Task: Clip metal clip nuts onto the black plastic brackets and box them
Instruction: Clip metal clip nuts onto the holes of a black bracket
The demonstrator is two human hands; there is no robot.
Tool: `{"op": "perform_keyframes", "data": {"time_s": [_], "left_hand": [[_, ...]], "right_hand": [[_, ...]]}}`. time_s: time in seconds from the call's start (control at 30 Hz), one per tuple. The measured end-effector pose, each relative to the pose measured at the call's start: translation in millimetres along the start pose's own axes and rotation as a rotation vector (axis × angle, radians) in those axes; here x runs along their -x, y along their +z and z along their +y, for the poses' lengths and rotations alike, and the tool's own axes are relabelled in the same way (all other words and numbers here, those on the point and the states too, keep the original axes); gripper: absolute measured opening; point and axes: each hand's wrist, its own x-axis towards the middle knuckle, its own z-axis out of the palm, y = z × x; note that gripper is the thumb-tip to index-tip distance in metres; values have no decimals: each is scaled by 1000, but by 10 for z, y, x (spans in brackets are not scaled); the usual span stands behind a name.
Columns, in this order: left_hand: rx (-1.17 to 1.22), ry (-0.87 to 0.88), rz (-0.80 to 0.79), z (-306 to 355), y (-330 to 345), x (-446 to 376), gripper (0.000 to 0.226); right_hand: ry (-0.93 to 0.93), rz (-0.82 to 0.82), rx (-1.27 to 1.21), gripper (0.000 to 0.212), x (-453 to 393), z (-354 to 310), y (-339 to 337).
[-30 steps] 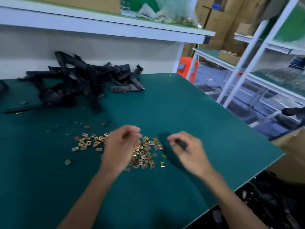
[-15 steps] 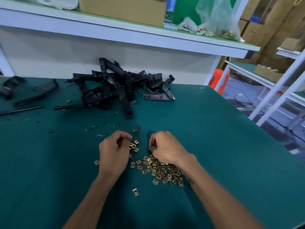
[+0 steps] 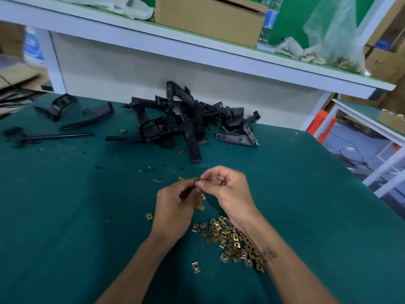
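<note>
A heap of gold metal clip nuts (image 3: 232, 240) lies on the green table (image 3: 65, 216) under my right forearm. My right hand (image 3: 228, 189) pinches one clip nut (image 3: 196, 183) between thumb and forefinger above the table. My left hand (image 3: 175, 207) is just left of it, fingers curled, fingertips meeting the same nut; what else it holds is hidden. A pile of black plastic brackets (image 3: 186, 121) sits at the back of the table, well beyond both hands.
Loose black parts (image 3: 65, 110) lie at the back left. Single clip nuts (image 3: 195, 267) lie apart from the heap. A shelf above carries a cardboard box (image 3: 208, 16), a water bottle (image 3: 266, 25) and a plastic bag (image 3: 335, 36). The table's right edge drops to the floor.
Both hands have lifted off the clip nut heap and come together, the right one now pinching a single nut. The camera has swung left and closer.
</note>
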Motion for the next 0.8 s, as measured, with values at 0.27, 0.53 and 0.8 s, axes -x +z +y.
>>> {"op": "perform_keyframes", "data": {"time_s": [0.27,0.53,0.8], "left_hand": [[251,-81,191,12,10,-44,26],[254,-94,204,-5,87,-83,26],[252,4,221,-20,54,-104,17]], "right_hand": [[119,-277,43,18,-387,-184,-45],[215,169,745,37,-1294,269,252],[335,47,626,21,-1469,157,298]]}}
